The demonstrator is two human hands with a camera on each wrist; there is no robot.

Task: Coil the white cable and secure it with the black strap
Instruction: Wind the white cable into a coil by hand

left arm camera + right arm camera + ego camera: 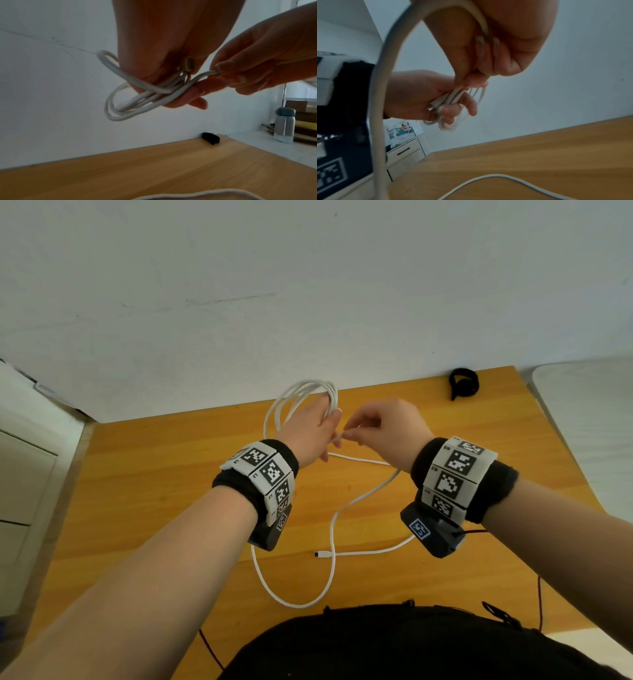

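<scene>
**Coiling in progress, loose tail trailing toward the person**

The left hand (310,430) is holding a bundle of loops of the white cable (331,546) above the wooden table (154,484), fingers curled round the gathered strands. The right hand (383,430) is pinching the running strand just beside the left fingers (192,94), feeding it toward the bundle. The uncoiled tail is lying on the table, running from under the right wrist back toward the person, with its connector (320,554) near the table's middle. The black strap (463,382) is lying at the far edge by the wall, right of the hands, so the right hand looks the nearer one for fetching it.
</scene>
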